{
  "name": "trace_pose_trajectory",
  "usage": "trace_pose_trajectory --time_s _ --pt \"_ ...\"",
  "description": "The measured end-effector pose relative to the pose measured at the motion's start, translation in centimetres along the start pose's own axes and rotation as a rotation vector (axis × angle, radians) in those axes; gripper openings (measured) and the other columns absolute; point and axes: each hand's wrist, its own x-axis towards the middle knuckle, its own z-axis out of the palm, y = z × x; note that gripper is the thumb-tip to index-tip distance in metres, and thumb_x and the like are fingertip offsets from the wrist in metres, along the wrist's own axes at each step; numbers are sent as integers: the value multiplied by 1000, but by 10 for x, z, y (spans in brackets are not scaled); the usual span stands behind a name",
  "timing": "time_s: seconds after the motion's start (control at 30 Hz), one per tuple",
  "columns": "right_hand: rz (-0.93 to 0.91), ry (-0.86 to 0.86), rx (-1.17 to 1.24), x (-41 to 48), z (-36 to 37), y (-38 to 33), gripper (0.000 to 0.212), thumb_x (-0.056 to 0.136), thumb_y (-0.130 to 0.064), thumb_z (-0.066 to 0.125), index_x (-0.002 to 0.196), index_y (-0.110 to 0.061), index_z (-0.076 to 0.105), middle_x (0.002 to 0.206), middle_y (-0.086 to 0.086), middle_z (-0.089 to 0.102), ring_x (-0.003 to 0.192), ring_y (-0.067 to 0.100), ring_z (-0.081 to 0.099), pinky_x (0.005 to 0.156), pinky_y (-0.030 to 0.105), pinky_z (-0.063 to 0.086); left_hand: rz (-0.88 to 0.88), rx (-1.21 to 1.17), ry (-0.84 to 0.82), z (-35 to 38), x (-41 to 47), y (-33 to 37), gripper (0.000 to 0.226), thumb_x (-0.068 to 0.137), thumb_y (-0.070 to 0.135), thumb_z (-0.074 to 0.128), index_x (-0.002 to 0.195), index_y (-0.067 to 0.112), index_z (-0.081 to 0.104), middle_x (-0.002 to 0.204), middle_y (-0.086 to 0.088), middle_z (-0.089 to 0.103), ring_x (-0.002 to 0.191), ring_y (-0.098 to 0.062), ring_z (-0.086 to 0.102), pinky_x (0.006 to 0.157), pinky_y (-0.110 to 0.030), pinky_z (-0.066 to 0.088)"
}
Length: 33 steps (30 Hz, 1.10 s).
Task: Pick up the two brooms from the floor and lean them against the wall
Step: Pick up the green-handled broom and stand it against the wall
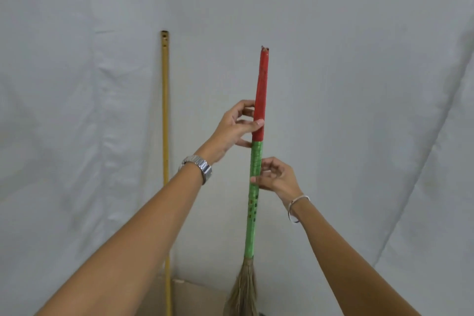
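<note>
Yellow broom [165, 136] is standing against the wall [359, 59], frame left. Left hand [234, 127] and right hand [278, 178] are loosely pinching the red-green broom [256, 161] upright at centre, fingers [257, 123] narrow. Next: tipping it back, then releasing.

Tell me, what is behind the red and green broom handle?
Behind the red and green broom handle hangs a wrinkled pale grey cloth backdrop. Whatever wall lies behind the cloth is covered. Both hands touch the handle.
</note>
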Motion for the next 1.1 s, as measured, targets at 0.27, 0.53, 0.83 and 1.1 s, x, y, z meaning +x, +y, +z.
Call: trace_pose_trajectory --time_s 0.27,0.53,0.83,1.1 --pt "-50 -71 8 37 116 9 35 63 14 74 87 -6 60 77 7 55 58 12 59 56 24 58 -22 -8 148 -120 -28 -12 34 88 12 61 119 22 52 102 2 55 85 -12 64 66 -41 61" --pt "39 -44 95 78 248 74 34 59 12 78 82 -10 65 73 6 62 63 17 63 62 29 61 -122 18 107 -256 -42 -72 29 88 13 62 111 29 54 96 8 53 78 1 65 63 -38 61" --pt "174 -38 151 119 353 163 33 59 16 76 83 -4 65 70 9 64 66 25 61 59 31 59 -282 -25 79 -365 -51 -168 29 86 11 62 110 27 55 101 7 53 79 -3 67 62 -33 61" --pt "254 -124 133 177 433 278 30 58 19 75 77 -1 64 67 12 62 64 27 59 56 32 58 -378 -58 234 -450 -63 -286 30 83 10 66 103 32 60 96 6 59 82 -9 70 59 -32 60"
